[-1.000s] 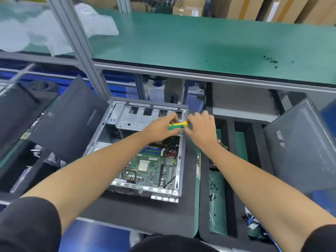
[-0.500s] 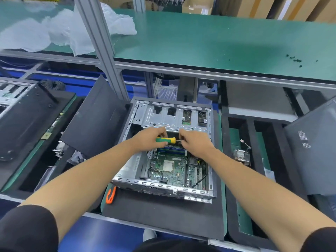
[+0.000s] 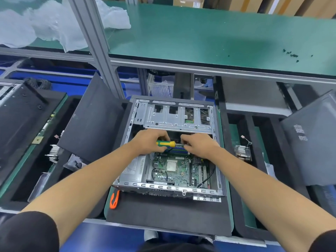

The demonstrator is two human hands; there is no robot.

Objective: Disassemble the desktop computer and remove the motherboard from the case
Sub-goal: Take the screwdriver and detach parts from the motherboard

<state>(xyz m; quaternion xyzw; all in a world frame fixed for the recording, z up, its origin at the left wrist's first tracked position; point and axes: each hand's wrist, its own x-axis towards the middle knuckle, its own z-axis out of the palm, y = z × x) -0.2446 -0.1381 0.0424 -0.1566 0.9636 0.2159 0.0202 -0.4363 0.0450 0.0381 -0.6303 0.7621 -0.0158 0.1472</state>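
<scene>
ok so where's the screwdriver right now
In the head view the screwdriver lies sideways over the far end of the motherboard, its green and yellow handle gripped by the left hand, with the right hand at its shaft.

My bench, loaded from edge to edge

My open computer case [image 3: 174, 192] sits on a dark foam mat [image 3: 163, 217], an orange tool [image 3: 114, 200] just beside it; above, my green shelf [image 3: 209, 33] carries crumpled plastic sheeting [image 3: 45, 24] and scattered small black screws [image 3: 292, 55].
</scene>
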